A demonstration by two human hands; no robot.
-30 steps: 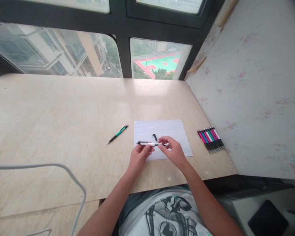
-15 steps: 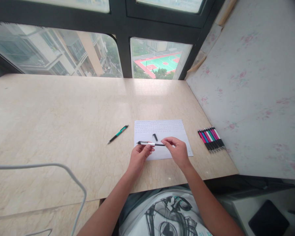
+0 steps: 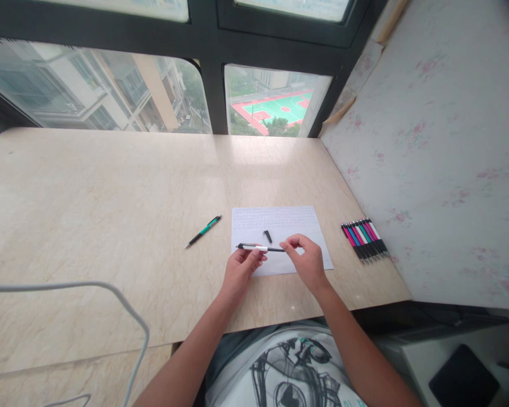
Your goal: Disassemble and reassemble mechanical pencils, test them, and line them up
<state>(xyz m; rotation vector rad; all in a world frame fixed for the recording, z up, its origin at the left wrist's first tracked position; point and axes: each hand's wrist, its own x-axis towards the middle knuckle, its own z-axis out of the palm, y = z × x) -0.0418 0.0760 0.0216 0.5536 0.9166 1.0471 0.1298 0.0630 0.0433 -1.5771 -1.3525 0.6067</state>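
My left hand (image 3: pixel 240 269) pinches a black-and-white pen body (image 3: pixel 251 247) held level over a white sheet of paper (image 3: pixel 280 223). A thin dark refill (image 3: pixel 275 249) sticks out of the pen's right end, and my right hand (image 3: pixel 307 260) pinches its far tip. A small black pen part (image 3: pixel 267 236) lies on the paper just beyond the pen.
A green-and-black pen (image 3: pixel 203 232) lies on the beige marble table (image 3: pixel 110 198) left of the paper. Several pens (image 3: pixel 363 239) lie in a row at the right, next to a flowered wall panel (image 3: pixel 428 158). A grey cable (image 3: pixel 123 316) curves at the lower left. Windows stand behind the table.
My right hand has moved right, away from the pen body, and the thin dark refill now shows between the two hands. The left hand has stayed in place.
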